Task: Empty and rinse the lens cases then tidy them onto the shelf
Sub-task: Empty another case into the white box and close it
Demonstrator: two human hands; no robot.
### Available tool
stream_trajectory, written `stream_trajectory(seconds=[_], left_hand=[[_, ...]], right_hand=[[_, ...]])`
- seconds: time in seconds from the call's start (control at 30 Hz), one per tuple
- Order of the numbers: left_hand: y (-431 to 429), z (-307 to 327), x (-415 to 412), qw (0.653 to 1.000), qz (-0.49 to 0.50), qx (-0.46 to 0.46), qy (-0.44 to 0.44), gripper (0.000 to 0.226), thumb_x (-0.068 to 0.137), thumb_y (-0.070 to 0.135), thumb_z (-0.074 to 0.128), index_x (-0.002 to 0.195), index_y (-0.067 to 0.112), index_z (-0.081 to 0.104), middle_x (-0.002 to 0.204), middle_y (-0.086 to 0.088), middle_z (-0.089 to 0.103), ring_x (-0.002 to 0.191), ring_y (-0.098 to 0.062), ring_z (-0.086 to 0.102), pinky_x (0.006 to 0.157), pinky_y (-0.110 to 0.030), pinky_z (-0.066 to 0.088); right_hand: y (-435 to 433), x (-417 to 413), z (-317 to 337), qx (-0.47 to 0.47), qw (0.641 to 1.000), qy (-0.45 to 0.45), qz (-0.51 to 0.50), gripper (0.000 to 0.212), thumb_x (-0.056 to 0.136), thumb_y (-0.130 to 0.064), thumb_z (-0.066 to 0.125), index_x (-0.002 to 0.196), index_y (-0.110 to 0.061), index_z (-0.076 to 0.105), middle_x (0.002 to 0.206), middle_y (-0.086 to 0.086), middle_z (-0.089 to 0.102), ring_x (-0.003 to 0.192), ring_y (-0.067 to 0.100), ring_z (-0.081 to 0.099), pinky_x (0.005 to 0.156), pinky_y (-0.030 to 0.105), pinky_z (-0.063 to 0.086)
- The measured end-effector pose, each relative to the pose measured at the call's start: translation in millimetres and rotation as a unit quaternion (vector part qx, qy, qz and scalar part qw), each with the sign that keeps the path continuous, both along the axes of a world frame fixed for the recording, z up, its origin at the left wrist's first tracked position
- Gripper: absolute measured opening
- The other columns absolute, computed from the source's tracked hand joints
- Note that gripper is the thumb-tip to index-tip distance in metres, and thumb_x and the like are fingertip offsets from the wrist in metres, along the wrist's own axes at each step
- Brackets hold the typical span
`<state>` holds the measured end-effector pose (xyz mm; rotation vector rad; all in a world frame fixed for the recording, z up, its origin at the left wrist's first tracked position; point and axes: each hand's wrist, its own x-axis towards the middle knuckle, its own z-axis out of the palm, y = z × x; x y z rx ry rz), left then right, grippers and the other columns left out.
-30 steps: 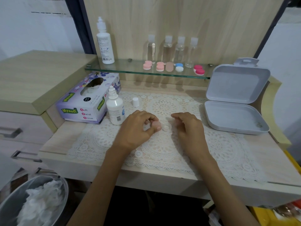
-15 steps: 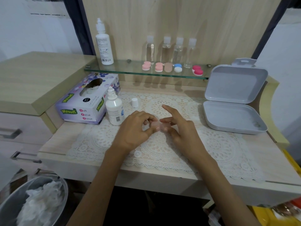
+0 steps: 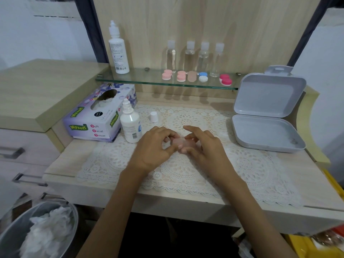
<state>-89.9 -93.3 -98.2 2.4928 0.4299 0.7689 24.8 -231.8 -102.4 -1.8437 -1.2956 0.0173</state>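
A pale pink lens case (image 3: 180, 142) sits between my two hands over the lace mat. My left hand (image 3: 155, 146) pinches its left end with thumb and curled fingers. My right hand (image 3: 202, 146) holds its right end with thumb and lower fingers, index finger raised. Several lens cases line the glass shelf (image 3: 141, 79): two pink ones (image 3: 167, 74) (image 3: 181, 76), a beige one (image 3: 192, 76), a blue and white one (image 3: 203, 76) and a red one (image 3: 225, 79). An uncapped solution bottle (image 3: 130, 123) stands left of my hands, its white cap (image 3: 153, 116) behind.
A tissue box (image 3: 96, 116) lies at the left. An open grey plastic box (image 3: 266, 116) stands at the right. A tall white bottle (image 3: 118, 51) and several clear bottles (image 3: 189, 54) stand on the shelf. A bin (image 3: 39, 231) with used tissues sits at the lower left.
My right hand moved left from the mat to the pink case and took hold of its right end. My left hand kept its grip.
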Motion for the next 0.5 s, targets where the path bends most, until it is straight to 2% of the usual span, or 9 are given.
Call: stream_trajectory(seconds=[0.1, 0.17, 0.3, 0.5], left_hand=[[0.5, -0.6, 0.2, 1.000, 0.002, 0.001, 0.000, 0.025, 0.080, 0.043, 0.068, 0.098, 0.026, 0.068, 0.088, 0.013, 0.064, 0.083, -0.007, 0.054, 0.077, -0.031, 0.047], [0.2, -0.5, 0.2, 1.000, 0.003, -0.001, 0.001, 0.023, 0.080, 0.039, 0.071, 0.098, 0.025, 0.068, 0.088, 0.013, 0.063, 0.084, -0.007, 0.054, 0.078, -0.031, 0.047], [-0.5, 0.0, 0.1, 1.000, 0.004, -0.002, 0.000, 0.021, 0.080, 0.036, 0.073, 0.097, 0.024, 0.069, 0.087, 0.012, 0.063, 0.083, -0.008, 0.053, 0.078, -0.032, 0.047], [-1.2, 0.9, -0.9, 1.000, 0.001, -0.011, -0.006, 0.024, 0.079, 0.042, 0.069, 0.096, 0.024, 0.069, 0.085, 0.014, 0.062, 0.082, -0.006, 0.053, 0.077, -0.032, 0.047]], right_hand=[[-1.7, 0.1, 2.5, 0.009, 0.999, 0.046, -0.010, 0.053, 0.079, -0.032, 0.075, 0.128, -0.027, 0.056, 0.109, -0.010, 0.060, 0.096, 0.001, 0.051, 0.081, 0.019, 0.041], [-1.2, 0.8, 2.9, 0.005, 0.999, 0.019, -0.026, 0.047, 0.078, -0.029, 0.077, 0.121, -0.020, 0.062, 0.105, -0.008, 0.061, 0.093, 0.006, 0.053, 0.083, 0.024, 0.043], [0.9, 3.1, 1.7, -0.005, 0.999, -0.029, -0.032, 0.030, 0.079, -0.023, 0.075, 0.107, -0.014, 0.069, 0.094, -0.003, 0.064, 0.087, 0.012, 0.052, 0.079, 0.023, 0.040], [1.1, 4.3, 1.2, 0.001, 0.999, -0.037, -0.017, 0.029, 0.079, -0.016, 0.075, 0.108, -0.013, 0.070, 0.094, -0.002, 0.065, 0.088, 0.012, 0.054, 0.081, 0.024, 0.041]])
